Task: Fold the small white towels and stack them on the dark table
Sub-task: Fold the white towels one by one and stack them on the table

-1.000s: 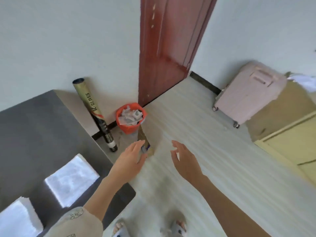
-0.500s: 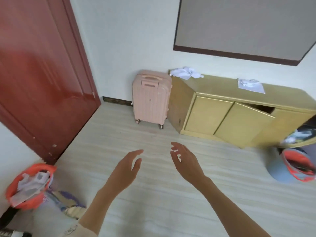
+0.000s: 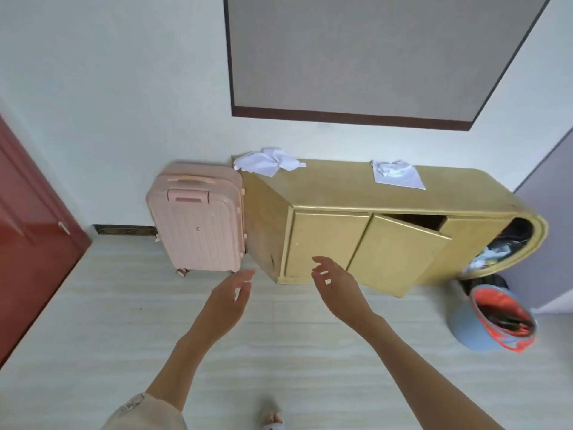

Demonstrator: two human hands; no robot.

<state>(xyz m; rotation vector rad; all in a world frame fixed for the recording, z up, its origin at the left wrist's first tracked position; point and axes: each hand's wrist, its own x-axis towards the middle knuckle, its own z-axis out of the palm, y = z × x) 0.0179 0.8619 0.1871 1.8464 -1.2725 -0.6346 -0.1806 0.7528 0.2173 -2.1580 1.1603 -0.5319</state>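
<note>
on yellow cabinet [image 3: 356,189]: two crumpled towels [image 3: 268,161] | hands [image 3: 228,301] empty | no legible writing

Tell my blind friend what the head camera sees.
Two empty open hands, left and right, reach toward a yellow cabinet with two crumpled white towels on top. A pink suitcase stands beside it.

Crumpled cloth towels [image 3: 269,161], glossy door [image 3: 29,218]
</note>
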